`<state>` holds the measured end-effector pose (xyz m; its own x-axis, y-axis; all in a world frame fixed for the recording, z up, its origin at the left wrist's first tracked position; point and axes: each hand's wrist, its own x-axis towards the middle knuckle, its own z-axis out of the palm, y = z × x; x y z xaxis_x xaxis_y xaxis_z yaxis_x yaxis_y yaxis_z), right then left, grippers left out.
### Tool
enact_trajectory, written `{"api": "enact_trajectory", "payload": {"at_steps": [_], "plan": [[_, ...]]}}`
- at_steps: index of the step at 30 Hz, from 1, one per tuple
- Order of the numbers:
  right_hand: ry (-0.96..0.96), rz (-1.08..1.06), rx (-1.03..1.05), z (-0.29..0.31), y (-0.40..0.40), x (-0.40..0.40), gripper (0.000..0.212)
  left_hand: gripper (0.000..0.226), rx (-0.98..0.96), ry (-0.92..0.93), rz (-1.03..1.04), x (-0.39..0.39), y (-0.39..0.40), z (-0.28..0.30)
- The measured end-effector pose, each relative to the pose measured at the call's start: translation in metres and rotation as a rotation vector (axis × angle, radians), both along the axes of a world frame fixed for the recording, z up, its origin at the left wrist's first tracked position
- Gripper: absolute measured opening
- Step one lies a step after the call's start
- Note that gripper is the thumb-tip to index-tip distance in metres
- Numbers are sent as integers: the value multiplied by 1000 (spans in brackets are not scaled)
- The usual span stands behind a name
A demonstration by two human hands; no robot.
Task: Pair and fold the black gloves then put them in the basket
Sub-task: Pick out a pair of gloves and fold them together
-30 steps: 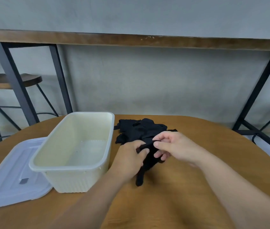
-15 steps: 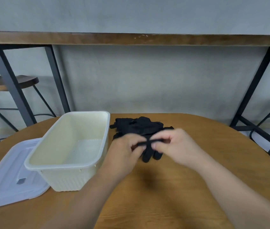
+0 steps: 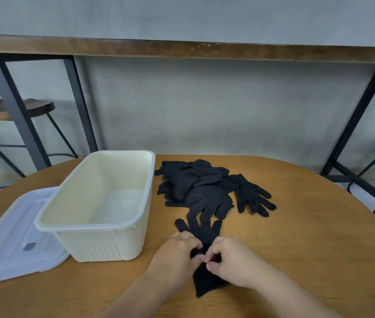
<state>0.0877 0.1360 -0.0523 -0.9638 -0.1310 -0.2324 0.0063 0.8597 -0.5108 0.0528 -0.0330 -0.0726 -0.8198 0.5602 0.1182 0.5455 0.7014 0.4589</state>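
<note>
Only one view here, the head cam, looking down at the round wooden desk [image 3: 308, 249]. Both hands sit close together near the front edge, working on one black glove [image 3: 201, 230] laid flat with its fingers pointing away from the person and the cuff end towards them. The left hand [image 3: 177, 253] has its fingers curled onto the glove's left side, and the right hand [image 3: 230, 258] is pinching the fabric around the palm area, fingertips nearly meeting the left's. Whether it's one glove or two already stacked I can't tell (black on black, no chance).

My take on doing this bit well: flatten it out first, get the fingers lined up straight, then fold cuff to fingertips in one go — knit stuff like this probably bunches and springs back if you rush. Keep a hand pressing the fold while the other tidies.

The rest of the gloves [image 3: 195, 182] sit in a loose pile further back, one splayed out at the right of it. The cream basket [image 3: 103, 239] is just left of the hands with nothing visible inside, so it's early days — an easy short carry though.

Round about: a clear plastic lid [image 3: 9, 237] lies left of the basket, with a grey wall, a long wooden counter [image 3: 182, 49] on black metal legs and a couple of stools [image 3: 16, 109] off to the left.
</note>
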Motion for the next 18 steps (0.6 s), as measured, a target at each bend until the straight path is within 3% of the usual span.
{"api": "enact_trajectory", "payload": {"at_steps": [3,6,10,18], "plan": [[-11,-2,-8,-3,-1,-1,15,31,-65,-12,-19,-2,2,-6],[-6,-76,-140,-1,8,-5,13,25,-54,21,9,-6,7,-5],[124,-294,-210,3,41,-30,16,15,61,21,104,-26,36,5],[286,-629,-163,9,130,-121,23,19,220,-145,201,-106,148,29]]}}
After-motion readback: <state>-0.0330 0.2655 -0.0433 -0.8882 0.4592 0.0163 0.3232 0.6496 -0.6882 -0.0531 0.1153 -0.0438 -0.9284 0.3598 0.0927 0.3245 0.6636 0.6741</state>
